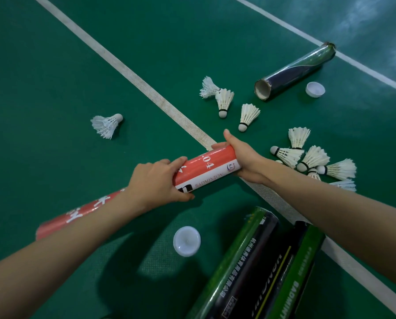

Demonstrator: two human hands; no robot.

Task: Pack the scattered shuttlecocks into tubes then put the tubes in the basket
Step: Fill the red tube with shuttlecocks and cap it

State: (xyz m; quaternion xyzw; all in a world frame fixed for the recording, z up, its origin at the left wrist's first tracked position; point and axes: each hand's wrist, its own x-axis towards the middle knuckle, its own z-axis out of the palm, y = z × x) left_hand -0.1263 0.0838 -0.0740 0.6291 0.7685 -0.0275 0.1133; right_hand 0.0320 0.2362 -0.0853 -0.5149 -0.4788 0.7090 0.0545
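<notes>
Left hand: my left hand (pixel 155 183) grips the red tube (pixel 208 169) partway along, fingers curled over the top and thumb underneath.
Right hand: my right hand (pixel 243 157) cups the tube's far end, fingers curled round it and thumb sticking up.
Red tube: held across the white line (pixel 132 77), its back end running under my left forearm.
Writing: "BADMINTON", "04" and a small round "KJ" logo on the red tube. "BADMINT" and Chinese characters on the green-and-black tubes (pixel 250 261) at the floor's near edge.
Shuttlecocks: a heap of shuttlecocks (pixel 312 160) lies just right of my right wrist, with three more beyond it and a lone shuttlecock (pixel 107 125) left of the line.
Other tube: a dark blue tube (pixel 293 72) lies far right, open end towards me, with a small cap (pixel 315 89) beside it.
Near cap: a white cap (pixel 187 241) sits below my hands.
Open room: the green floor (pixel 43 100) is widest left of the line.
</notes>
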